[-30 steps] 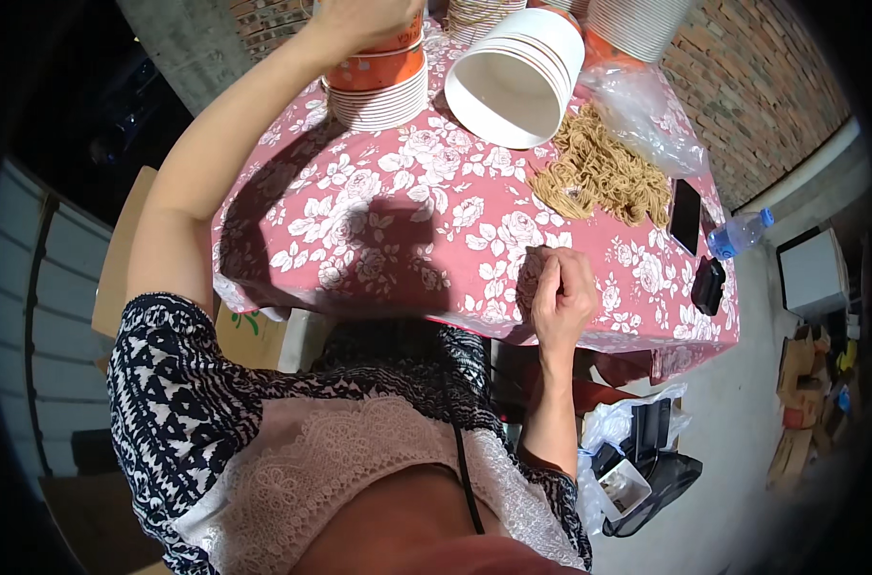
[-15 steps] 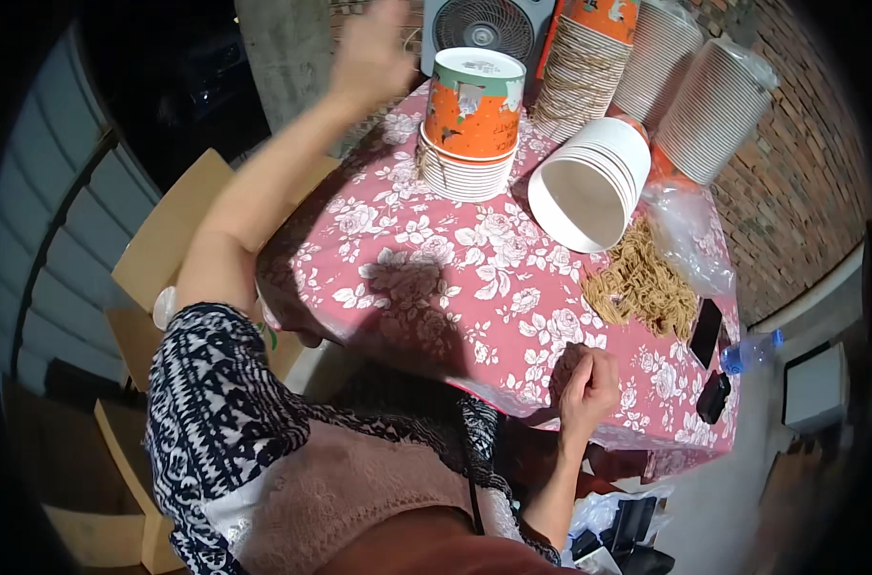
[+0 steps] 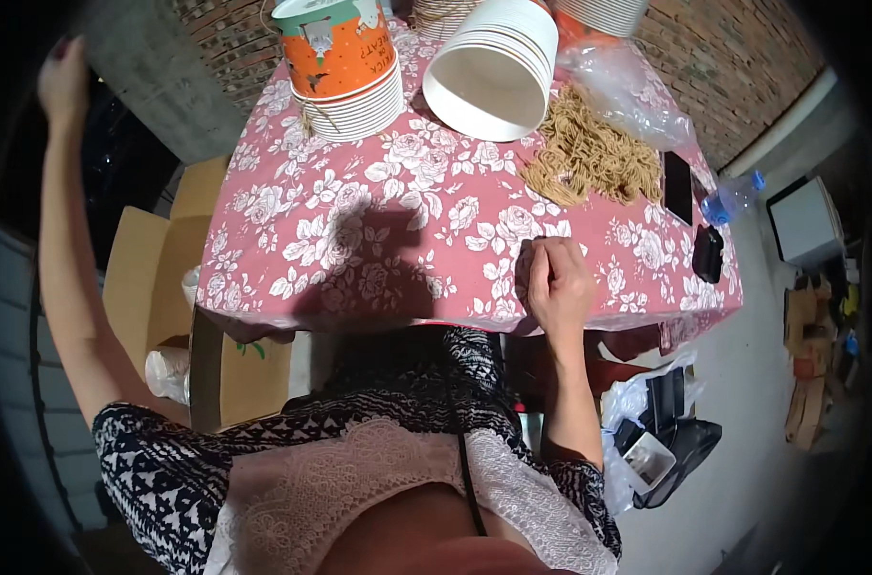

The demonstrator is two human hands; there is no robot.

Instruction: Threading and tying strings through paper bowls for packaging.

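My left arm stretches up at the far left, and my left hand (image 3: pixel 64 86) is raised beyond the table's left side. Its fingers are dim and small, so I cannot make out their pose or any held thing. My right hand (image 3: pixel 562 283) rests on the near part of the table in a loose fist, with nothing showing in it. Just beyond it lies a heap of tan twisted cord (image 3: pixel 594 158). An upside-down stack of paper buckets (image 3: pixel 338 62), orange and green on top with white rims below, stands at the back left. Beside it, a white bucket stack (image 3: pixel 489 81) lies tipped, its mouth toward me.
The table wears a pink floral cloth (image 3: pixel 388 177). On its right are a clear plastic bag (image 3: pixel 628 91), a phone (image 3: pixel 678 187), a small black case (image 3: pixel 708 254) and a plastic bottle (image 3: pixel 733 198). An open cardboard box (image 3: pixel 134 264) stands left; a bag of items (image 3: pixel 652 446) sits lower right.
My left hand has swung from the far end of the table out to the far left. The view has shifted, so the table things sit higher. My right hand stays in a loose fist.
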